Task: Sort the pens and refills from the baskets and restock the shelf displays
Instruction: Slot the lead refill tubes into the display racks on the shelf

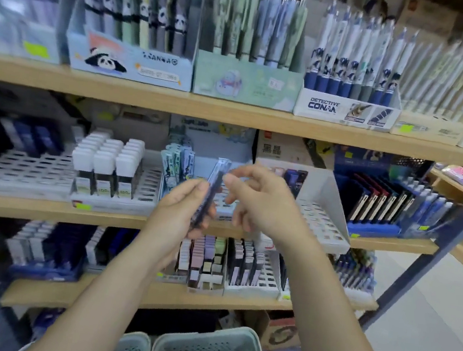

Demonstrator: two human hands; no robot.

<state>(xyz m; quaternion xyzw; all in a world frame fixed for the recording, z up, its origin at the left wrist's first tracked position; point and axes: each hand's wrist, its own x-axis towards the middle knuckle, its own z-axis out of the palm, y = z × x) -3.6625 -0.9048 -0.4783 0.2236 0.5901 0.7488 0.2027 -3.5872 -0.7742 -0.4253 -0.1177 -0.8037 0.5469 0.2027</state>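
Note:
My left hand (180,209) grips a slim clear refill pack (212,190) with dark refills inside, held upright in front of the middle shelf. My right hand (259,200) hovers just right of the pack's top with its fingers loosely curled and its thumb tip close to the pack; contact cannot be told. Behind the hands stands a white slotted display tray (323,219) with a few refill packs in it. Two pale green baskets (216,350) sit at the bottom, the right one holding blue-and-dark packs.
The top shelf carries pen boxes: panda pens (130,61), green-blue pens (247,81) and a Detective Conan box (345,108). White-capped refill packs (106,162) stand left on the middle shelf. The lower shelf (146,292) holds more refill trays. A blue metal post (435,254) runs at the right.

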